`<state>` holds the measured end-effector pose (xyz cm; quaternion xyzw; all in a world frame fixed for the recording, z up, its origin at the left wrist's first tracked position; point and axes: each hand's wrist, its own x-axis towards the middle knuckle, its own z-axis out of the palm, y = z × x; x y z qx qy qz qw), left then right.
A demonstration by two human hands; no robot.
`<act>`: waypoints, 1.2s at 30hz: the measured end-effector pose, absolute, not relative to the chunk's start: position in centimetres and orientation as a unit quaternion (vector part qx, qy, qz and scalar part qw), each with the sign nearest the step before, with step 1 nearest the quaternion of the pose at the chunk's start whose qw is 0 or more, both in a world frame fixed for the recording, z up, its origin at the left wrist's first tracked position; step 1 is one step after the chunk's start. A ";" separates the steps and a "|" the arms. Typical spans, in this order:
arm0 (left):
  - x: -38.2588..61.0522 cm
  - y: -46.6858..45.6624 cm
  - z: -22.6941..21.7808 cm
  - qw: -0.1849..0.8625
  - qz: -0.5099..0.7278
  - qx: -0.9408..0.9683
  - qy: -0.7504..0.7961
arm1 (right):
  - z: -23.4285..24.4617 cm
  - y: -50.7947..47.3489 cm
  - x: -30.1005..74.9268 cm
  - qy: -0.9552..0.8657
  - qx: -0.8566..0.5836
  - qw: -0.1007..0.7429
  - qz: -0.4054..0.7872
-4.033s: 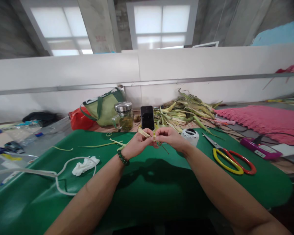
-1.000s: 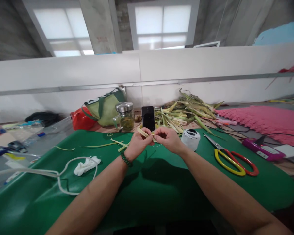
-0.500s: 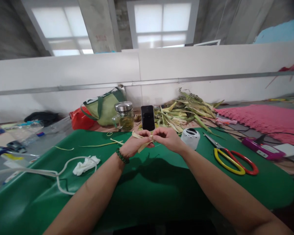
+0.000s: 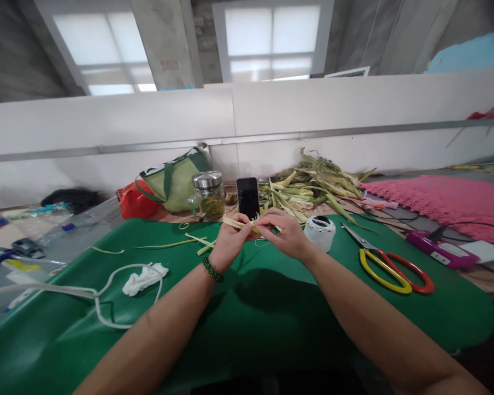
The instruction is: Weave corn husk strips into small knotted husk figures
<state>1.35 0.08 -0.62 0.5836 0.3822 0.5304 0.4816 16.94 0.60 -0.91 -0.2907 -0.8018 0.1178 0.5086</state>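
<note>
Both hands are raised just above the green cover (image 4: 251, 323) on the worktop, meeting near its far edge.

Left hand (image 4: 229, 241): fingers (image 4: 237, 230) closed in a pinch on a pale leaf strip (image 4: 235, 223). The strip's free end sticks out up and left of the hand. There is a green bead bracelet (image 4: 212, 270) on that wrist.

Right hand (image 4: 286, 237): fingers (image 4: 268, 221) curled tight, pinching the same leaf strip where the hands meet. Fingertips of both hands are touching or nearly touching. The piece between them is small and partly hidden, so its shape cannot be told. There may be a thin thread looping below the right hand, but it is too fine to confirm.

So the leaf strip is in the air, gripped by both hands, directly in front of the phone (image 4: 247, 197) standing upright behind them.

Nearby:
- white spool (image 4: 320, 232) just right of the right hand, on the cover
- scissors (image 4: 391, 270) with yellow and red handles further right, lying flat
- leaf pile (image 4: 308, 189) behind the spool, against the wall
- lidded glass jar (image 4: 208, 196) left of the phone, green bag (image 4: 173, 181) beside it
- loose strips (image 4: 189, 241) on the cover left of the left hand
- white cord (image 4: 102, 299) and crumpled white cloth (image 4: 143, 277) well to the left
- pink mat (image 4: 436, 198) at far right
</note>
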 end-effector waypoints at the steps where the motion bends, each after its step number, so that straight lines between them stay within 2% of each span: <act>1: 1.4 0.0 -0.7 0.454 0.544 0.592 0.384 | -0.8 0.5 16.9 -0.799 -0.291 0.512 0.125; 6: 0.9 -0.4 -0.3 0.283 0.555 0.677 0.392 | -0.9 0.4 16.5 -0.766 -0.311 0.522 0.209; 9: 0.5 -0.5 -0.2 0.229 0.547 0.718 0.365 | -1.0 0.6 16.5 -0.736 -0.325 0.533 0.262; 11: 0.3 -0.3 -0.3 0.250 0.532 0.727 0.354 | -1.1 0.8 16.7 -0.742 -0.317 0.516 0.286; 15: 0.2 0.0 -0.6 0.364 0.471 0.735 0.324 | -0.8 1.1 17.4 -0.762 -0.288 0.436 0.382; 18: 0.3 0.0 -0.4 0.420 0.449 0.731 0.297 | -0.4 1.2 17.7 -0.783 -0.284 0.391 0.392; 24: 0.0 -0.4 0.4 0.445 0.445 0.721 0.290 | -0.6 1.2 17.7 -0.761 -0.271 0.384 0.447; 27: -0.1 -0.4 0.6 0.405 0.438 0.744 0.301 | -0.8 1.2 17.4 -0.765 -0.287 0.402 0.413; 32: -0.1 -0.8 0.7 0.226 0.450 0.782 0.367 | -1.1 0.8 16.8 -0.776 -0.312 0.463 0.295; 36: 0.2 -0.9 0.6 0.258 0.466 0.770 0.351 | -0.9 0.4 16.6 -0.778 -0.316 0.458 0.291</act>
